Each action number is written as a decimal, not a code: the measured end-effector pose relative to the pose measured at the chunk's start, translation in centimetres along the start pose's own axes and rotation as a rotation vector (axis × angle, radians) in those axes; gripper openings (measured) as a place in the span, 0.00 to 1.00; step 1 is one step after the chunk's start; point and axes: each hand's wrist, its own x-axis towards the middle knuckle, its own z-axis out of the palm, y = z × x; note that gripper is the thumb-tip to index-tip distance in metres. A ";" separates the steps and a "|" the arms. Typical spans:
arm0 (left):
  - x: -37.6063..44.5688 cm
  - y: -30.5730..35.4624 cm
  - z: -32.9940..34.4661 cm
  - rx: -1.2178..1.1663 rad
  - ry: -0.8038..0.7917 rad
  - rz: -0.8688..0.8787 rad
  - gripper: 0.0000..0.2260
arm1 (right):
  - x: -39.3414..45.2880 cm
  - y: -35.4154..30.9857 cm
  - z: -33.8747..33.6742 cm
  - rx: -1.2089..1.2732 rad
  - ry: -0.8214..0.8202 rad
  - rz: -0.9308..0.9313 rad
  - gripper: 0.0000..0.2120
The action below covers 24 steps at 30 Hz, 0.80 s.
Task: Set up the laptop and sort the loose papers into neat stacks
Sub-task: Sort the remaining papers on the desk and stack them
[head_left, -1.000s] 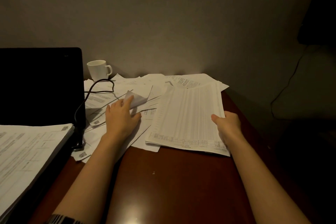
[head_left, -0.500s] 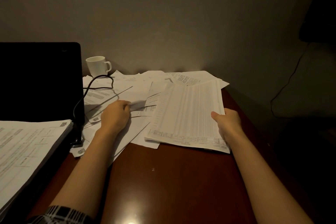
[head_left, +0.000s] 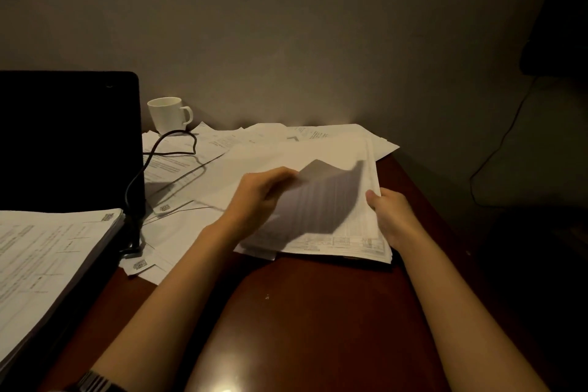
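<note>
left hand (head_left: 254, 197) now lifts a sheet (head_left: 318, 200) over the dark desk (head_left: 318, 312).

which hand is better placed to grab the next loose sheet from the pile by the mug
Left. The left hand lies nearer the loose papers and mug, holding only one sheet; the right hand has its grip on the stack.
</note>
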 end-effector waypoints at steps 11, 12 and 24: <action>-0.5 -0.7 -3.9 -0.347 -0.603 -0.328 0.04 | 0.0 -1.9 -2.1 0.315 -0.006 0.233 0.14; -0.7 -0.9 -4.1 -0.349 -0.599 -0.363 0.04 | 0.1 -2.0 -2.5 0.313 -0.037 0.272 0.21; -2.0 -5.8 -3.7 0.474 -0.133 -0.702 0.14 | 0.3 -0.2 -0.9 -0.228 -0.122 0.122 0.08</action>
